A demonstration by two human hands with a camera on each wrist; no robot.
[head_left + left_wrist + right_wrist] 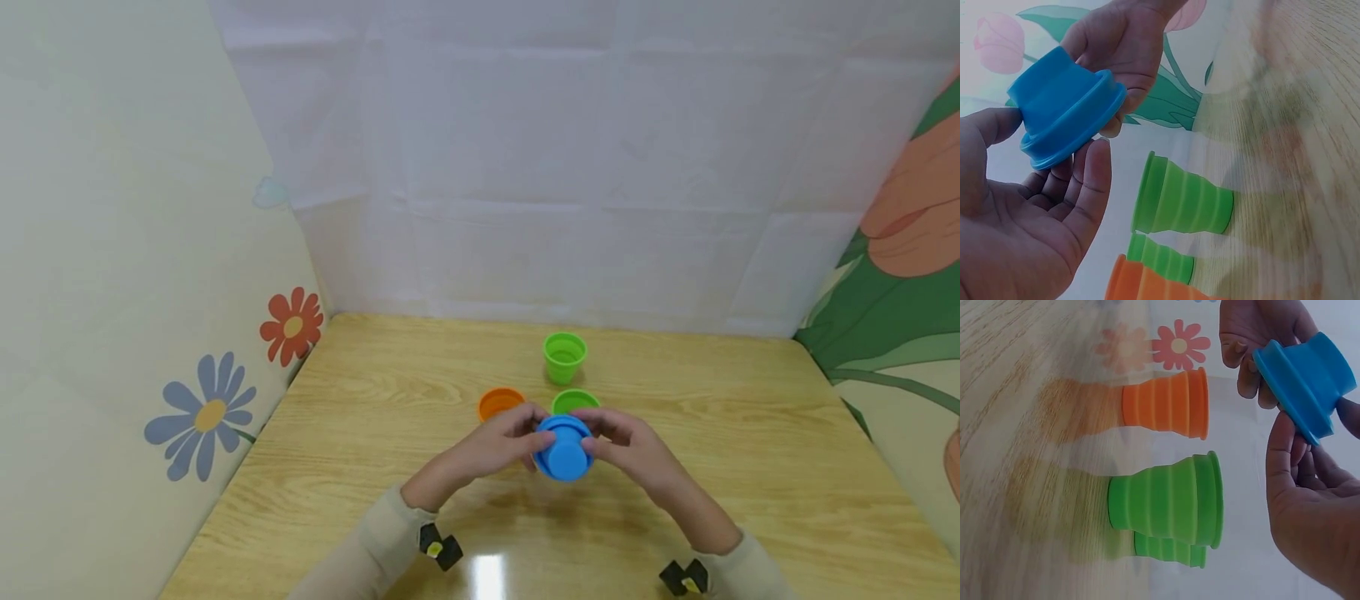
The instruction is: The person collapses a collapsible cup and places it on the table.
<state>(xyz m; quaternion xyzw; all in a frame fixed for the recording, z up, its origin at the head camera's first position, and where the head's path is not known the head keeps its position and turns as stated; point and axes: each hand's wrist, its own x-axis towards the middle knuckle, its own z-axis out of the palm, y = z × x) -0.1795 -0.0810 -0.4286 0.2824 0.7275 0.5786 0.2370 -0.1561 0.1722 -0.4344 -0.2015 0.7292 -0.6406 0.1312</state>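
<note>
Both hands hold a blue collapsible cup (567,461) above the table, its base turned toward the head camera. The cup is partly folded, with a narrow base part rising from a wide rim, as the left wrist view shows. My left hand (501,443) pinches its left side, thumb on the wall and fingers at the rim. Opposite, my right hand (643,454) grips the right side in the same manner. Just beyond the hands, an orange cup (501,402) and a green cup (576,400) stand upright with ribbed walls, partly hidden in the head view.
A second green cup (564,357) stands upright farther back on the wooden table (405,358). A white cloth (525,183) hangs behind the table's far edge. Flower-printed panels flank the left and right sides.
</note>
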